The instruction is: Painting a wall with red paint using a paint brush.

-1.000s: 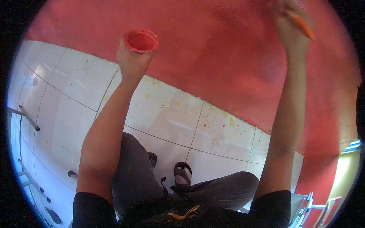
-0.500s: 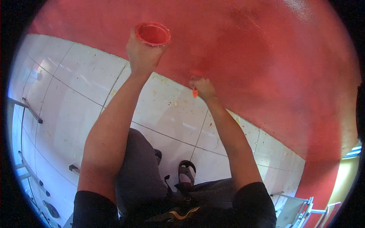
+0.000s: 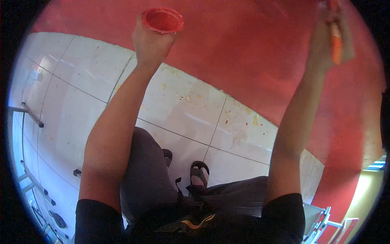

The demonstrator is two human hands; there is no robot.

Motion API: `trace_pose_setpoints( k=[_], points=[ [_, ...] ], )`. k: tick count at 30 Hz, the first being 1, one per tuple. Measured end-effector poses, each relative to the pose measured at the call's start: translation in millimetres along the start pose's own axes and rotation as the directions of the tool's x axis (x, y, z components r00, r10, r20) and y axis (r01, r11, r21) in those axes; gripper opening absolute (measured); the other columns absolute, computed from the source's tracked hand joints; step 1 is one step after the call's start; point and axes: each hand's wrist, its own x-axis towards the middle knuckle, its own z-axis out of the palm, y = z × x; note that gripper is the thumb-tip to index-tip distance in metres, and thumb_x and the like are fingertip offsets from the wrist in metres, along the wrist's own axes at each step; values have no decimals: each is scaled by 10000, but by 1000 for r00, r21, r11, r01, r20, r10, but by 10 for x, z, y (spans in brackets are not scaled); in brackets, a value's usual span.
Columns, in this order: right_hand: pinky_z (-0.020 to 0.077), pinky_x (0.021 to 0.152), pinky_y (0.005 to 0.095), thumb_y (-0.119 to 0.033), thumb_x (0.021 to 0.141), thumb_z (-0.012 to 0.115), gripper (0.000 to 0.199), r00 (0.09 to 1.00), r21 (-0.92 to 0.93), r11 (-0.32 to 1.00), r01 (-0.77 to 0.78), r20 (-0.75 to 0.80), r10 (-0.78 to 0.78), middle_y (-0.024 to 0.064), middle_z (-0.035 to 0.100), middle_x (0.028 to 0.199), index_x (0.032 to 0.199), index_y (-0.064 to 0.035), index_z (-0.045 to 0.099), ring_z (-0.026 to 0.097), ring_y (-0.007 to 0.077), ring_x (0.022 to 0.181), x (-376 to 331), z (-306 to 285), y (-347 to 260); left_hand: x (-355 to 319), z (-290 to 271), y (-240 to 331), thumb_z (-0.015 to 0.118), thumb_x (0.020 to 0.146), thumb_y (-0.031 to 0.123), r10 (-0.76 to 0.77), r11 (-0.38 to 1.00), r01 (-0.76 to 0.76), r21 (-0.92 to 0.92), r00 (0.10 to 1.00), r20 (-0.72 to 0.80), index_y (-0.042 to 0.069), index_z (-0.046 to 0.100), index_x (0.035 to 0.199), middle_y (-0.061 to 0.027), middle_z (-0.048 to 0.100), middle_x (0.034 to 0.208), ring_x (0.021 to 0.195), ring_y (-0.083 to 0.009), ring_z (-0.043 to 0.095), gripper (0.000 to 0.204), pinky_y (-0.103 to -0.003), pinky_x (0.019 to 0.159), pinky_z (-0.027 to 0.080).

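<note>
My left hand (image 3: 150, 49) is wrapped round a red paint cup (image 3: 163, 21) held out in front of me, its open top facing up and its inside coated red. Far to the right and higher up, my right hand (image 3: 321, 42) grips a paintbrush (image 3: 336, 46) by its orange handle. The brush head points away from me at the top edge, blurred by motion; I cannot tell whether it touches the wall. Glossy red paint covers the wall (image 3: 243, 57) in front of both hands.
White floor tiles (image 3: 81, 97) with yellowish and red spots meet the wall along a slanting lower edge. Metal frames with dark feet (image 3: 26, 183) stand at the left. Another metal frame (image 3: 319, 223) is at the lower right, by a yellow wall section (image 3: 365, 199). My sandalled foot (image 3: 199, 175) is below.
My right hand has swung up and to the right with the paintbrush, from near the wall's lower edge. My left hand and the paint cup have shifted slightly upward.
</note>
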Motion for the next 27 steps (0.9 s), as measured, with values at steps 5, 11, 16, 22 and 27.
trace_pose_setpoints(
  k=[5, 11, 16, 22, 27],
  points=[
    [573, 859, 402, -174, 820, 684, 76, 916, -173, 926, -336, 167, 364, 137, 633, 1286, 870, -139, 730, 655, 294, 1134, -2432, 229, 112, 6, -63, -9, 900, 585, 303, 3, 1000, -3, -14, 1000, 7, 18, 557, 1155, -161, 689, 1046, 982, -324, 676, 724, -399, 811, 556],
    [503, 1003, 409, -148, 801, 623, 45, 590, -502, 861, 84, 721, 363, 50, 594, 1361, 829, -125, 650, 587, 259, 1229, -4393, 182, -506, 5, -67, 63, 899, 591, 275, 24, 1000, -24, 0, 1000, -2, 19, 556, 1151, -158, 691, 1041, 976, -331, 678, 704, -398, 802, 560],
    [548, 887, 401, -136, 781, 630, 94, 157, -470, 843, -260, 841, 518, 96, 647, 1267, 870, -141, 659, 623, 265, 1167, -4499, 83, -465, 6, -1, 76, 907, 582, 222, -9, 999, 10, -39, 1000, 11, 21, 577, 1153, -156, 690, 1061, 991, -296, 678, 690, -379, 832, 552],
    [566, 877, 375, -41, 714, 677, 105, 204, 197, 139, -970, 358, 911, 174, 633, 1282, 798, -104, 687, 648, 296, 1140, -2748, 262, -655, -61, -12, -100, 887, 580, 216, -66, 998, 66, -14, 998, 14, 35, 558, 1153, -152, 692, 1041, 989, -320, 674, 685, -394, 817, 556],
    [534, 975, 387, -26, 801, 688, 78, 966, -489, 864, -118, 146, 214, 156, 642, 1273, 855, -82, 680, 587, 278, 1240, -2344, -194, -262, 14, 56, -72, 900, 569, 233, -47, 998, 46, 49, 998, 30, 29, 554, 1160, -152, 691, 1052, 989, -316, 675, 715, -392, 811, 560]
  ],
)
